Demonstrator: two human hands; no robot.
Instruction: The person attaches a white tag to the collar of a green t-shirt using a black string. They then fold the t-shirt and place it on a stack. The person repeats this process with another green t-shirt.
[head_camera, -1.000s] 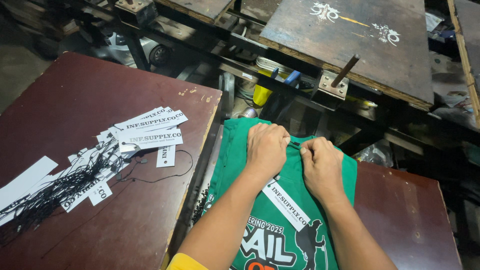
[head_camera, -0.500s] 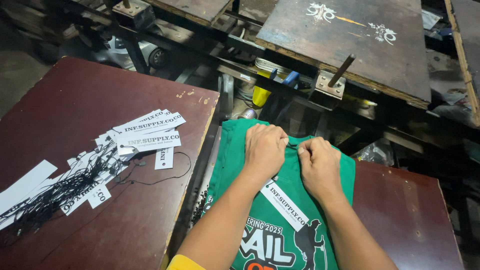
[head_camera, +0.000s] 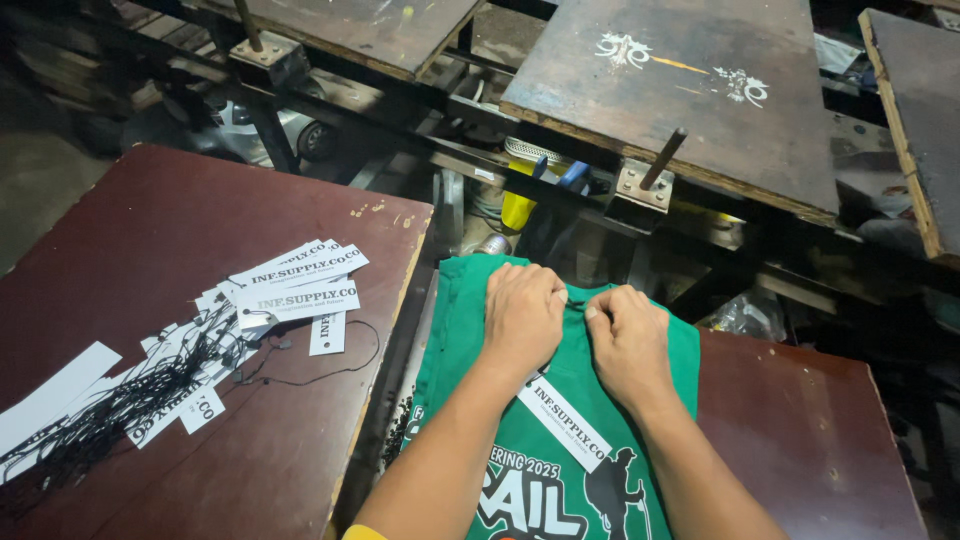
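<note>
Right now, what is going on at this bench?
A person has both hands at the collar edge of a folded green printed shirt on a dark red board. The left hand and right hand are bunched together there, fingers curled into the fabric. A white paper tag lies on the shirt between the forearms. On the board to the left sits a pile of white tags with black strings.

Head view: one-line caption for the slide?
Both hands, left hand and right hand, pinch the collar of a green printed shirt, white hang tags piled alongside.
</note>
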